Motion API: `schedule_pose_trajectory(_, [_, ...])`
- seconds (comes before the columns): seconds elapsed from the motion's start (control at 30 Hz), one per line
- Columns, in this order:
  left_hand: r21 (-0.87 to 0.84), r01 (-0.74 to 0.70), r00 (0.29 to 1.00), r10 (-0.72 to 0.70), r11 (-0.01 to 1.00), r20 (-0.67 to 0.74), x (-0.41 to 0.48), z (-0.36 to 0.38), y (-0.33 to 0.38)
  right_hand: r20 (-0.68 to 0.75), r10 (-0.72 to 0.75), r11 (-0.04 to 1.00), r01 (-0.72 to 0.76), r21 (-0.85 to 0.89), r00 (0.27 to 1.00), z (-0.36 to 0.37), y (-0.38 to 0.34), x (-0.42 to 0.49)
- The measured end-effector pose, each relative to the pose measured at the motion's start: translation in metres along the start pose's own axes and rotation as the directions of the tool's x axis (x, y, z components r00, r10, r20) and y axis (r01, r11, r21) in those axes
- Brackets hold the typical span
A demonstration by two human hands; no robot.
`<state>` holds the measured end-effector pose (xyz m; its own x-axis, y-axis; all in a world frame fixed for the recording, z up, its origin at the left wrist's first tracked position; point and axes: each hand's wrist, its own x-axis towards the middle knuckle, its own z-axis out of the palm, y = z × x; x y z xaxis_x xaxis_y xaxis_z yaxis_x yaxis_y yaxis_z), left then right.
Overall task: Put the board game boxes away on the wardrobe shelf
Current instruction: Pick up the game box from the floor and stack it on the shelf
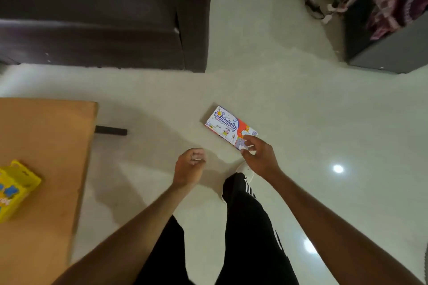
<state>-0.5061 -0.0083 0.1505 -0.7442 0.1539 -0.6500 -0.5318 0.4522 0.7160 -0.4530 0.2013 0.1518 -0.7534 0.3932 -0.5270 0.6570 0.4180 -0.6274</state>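
A white and orange board game box (228, 125) lies flat on the pale floor, just ahead of my feet. My right hand (259, 157) reaches down to its near end, with fingers on top and the thumb at the corner, pinching it. My left hand (188, 165) hovers over the floor to the left of the box, fingers curled in and holding nothing. A second, yellow game box (16, 188) rests on the wooden table (46, 136) at the left edge. No wardrobe or shelf is in view.
A dark sofa (104, 14) fills the far left. A dark cabinet (389, 46) draped with patterned cloth stands far right, with tangled cables (317, 2) beside it. My legs in black trousers (245, 227) stand below the box. A black table foot (111, 131) juts onto the floor.
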Motion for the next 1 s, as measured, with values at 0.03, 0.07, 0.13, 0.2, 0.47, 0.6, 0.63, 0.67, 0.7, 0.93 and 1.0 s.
schedule_pose_trajectory(0.03, [0.007, 0.043, 0.999, -0.043, 0.999, -0.013, 0.027, 0.019, -0.005, 0.021, 0.011, 1.000, -0.011, -0.029, 1.000, 0.000, 0.014, 0.035])
schedule_pose_trajectory(0.07, [0.004, 0.083, 0.996, -0.083, 0.997, -0.019, 0.061, 0.042, -0.014, 0.050, 0.016, 0.998, -0.013, -0.064, 0.999, 0.004, 0.035, 0.077])
schedule_pose_trajectory(0.13, [-0.014, 0.162, 0.987, -0.162, 0.987, -0.010, 0.118, 0.080, -0.036, 0.104, 0.029, 0.988, -0.013, -0.155, 0.994, 0.016, 0.070, 0.144])
schedule_pose_trajectory(0.2, [-0.030, 0.242, 0.970, -0.242, 0.970, 0.019, 0.182, 0.123, -0.068, 0.154, 0.039, 0.974, -0.003, -0.228, 0.987, 0.038, 0.111, 0.216])
schedule_pose_trajectory(0.47, [-0.239, 0.481, 0.858, -0.509, 0.843, -0.067, 0.401, 0.262, -0.204, 0.207, 0.025, 0.921, 0.058, -0.386, 0.978, 0.163, 0.263, 0.441])
schedule_pose_trajectory(0.6, [-0.357, 0.480, 0.836, -0.541, 0.801, -0.091, 0.455, 0.293, -0.238, 0.210, 0.103, 0.943, -0.028, -0.333, 0.972, 0.202, 0.305, 0.499])
schedule_pose_trajectory(0.63, [-0.349, 0.450, 0.849, -0.515, 0.822, -0.118, 0.459, 0.295, -0.242, 0.220, 0.102, 0.947, -0.026, -0.321, 0.970, 0.205, 0.308, 0.501])
schedule_pose_trajectory(0.67, [-0.329, 0.422, 0.862, -0.486, 0.845, -0.142, 0.460, 0.295, -0.244, 0.225, 0.095, 0.955, -0.025, -0.296, 0.970, 0.205, 0.310, 0.500])
schedule_pose_trajectory(0.7, [-0.312, 0.394, 0.875, -0.457, 0.864, -0.159, 0.457, 0.292, -0.240, 0.220, 0.092, 0.962, -0.029, -0.273, 0.971, 0.203, 0.310, 0.498])
schedule_pose_trajectory(0.93, [-0.008, 0.177, 0.980, -0.177, 0.984, -0.091, 0.413, 0.231, -0.142, 0.082, 0.185, 0.962, -0.197, 0.189, 0.979, 0.131, 0.253, 0.407])
schedule_pose_trajectory(1.0, [0.111, 0.110, 0.994, -0.112, 0.988, 0.013, 0.382, 0.211, -0.091, 0.040, 0.200, 0.933, -0.203, 0.298, 0.979, 0.093, 0.222, 0.361])
